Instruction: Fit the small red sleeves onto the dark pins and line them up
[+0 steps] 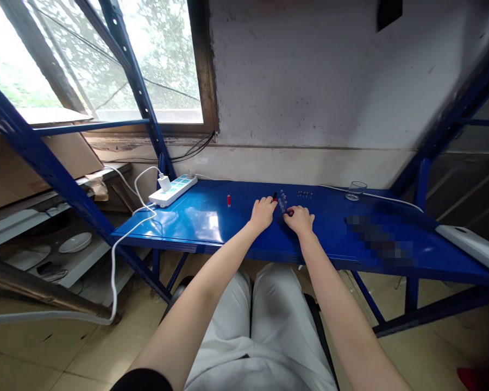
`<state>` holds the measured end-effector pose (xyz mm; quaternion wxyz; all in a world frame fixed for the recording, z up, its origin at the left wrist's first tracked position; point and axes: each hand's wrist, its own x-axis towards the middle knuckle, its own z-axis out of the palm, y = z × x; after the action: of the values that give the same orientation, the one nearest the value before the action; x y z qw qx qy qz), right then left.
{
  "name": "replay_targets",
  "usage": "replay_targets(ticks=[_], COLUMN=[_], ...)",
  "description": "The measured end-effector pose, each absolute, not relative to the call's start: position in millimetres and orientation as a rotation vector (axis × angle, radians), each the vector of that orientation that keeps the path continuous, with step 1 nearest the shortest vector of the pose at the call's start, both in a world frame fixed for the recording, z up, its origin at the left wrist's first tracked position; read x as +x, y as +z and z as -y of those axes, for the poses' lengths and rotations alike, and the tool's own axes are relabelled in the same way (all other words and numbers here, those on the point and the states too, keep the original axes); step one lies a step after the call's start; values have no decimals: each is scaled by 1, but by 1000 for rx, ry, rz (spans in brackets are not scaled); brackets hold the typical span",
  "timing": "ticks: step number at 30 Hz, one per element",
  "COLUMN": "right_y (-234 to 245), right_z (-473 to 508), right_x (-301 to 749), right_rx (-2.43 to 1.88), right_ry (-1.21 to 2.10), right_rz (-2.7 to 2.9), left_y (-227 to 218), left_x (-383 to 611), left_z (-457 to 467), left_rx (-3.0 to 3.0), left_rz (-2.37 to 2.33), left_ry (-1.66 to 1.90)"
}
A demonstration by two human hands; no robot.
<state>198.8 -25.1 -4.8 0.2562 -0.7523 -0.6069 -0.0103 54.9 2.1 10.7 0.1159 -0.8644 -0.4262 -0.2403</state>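
Both my hands rest on a blue metal bench (204, 222). My left hand (262, 213) has its fingers curled, and a small red-and-black piece (275, 196) sits at its fingertips. My right hand (300, 219) is curled too, with something small and dark at its thumb. Between the hands stands a cluster of small clear vials (283, 202). What each hand grips is too small to name. A single small red vial (229, 200) stands apart to the left.
A white power strip (173, 190) with a plugged charger and cable lies at the bench's left rear. A row of tiny dark pieces (305, 194) and a glass cup (356, 190) stand at the back. A white device (470, 245) lies far right. Blue rack posts flank the bench.
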Motion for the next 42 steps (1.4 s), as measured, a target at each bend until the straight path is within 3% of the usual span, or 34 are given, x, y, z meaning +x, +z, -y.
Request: replay_targets(ticks=[5,19,28,37,42], right_y=[-5,-4,-5,3,6], right_z=[24,16,10,24,30], right_x=[198,192,191,178,170], right_rx=[-2036,-2066,-2096,-1925,-1825], right_ry=[-41,23,16,-390,-426], right_rz=[1677,1631,1609,1882,1983], left_y=[10,-1,-4,-3,-4], left_x=[51,21,21,21,21], left_z=[-7,15,18,18,17], left_rx=[-2564,-2444,-2477,-2455,-2434], left_rz=[1361,1614,1535,1508,1523], left_ry=[-905,-1967,-1966,-1966,-1984])
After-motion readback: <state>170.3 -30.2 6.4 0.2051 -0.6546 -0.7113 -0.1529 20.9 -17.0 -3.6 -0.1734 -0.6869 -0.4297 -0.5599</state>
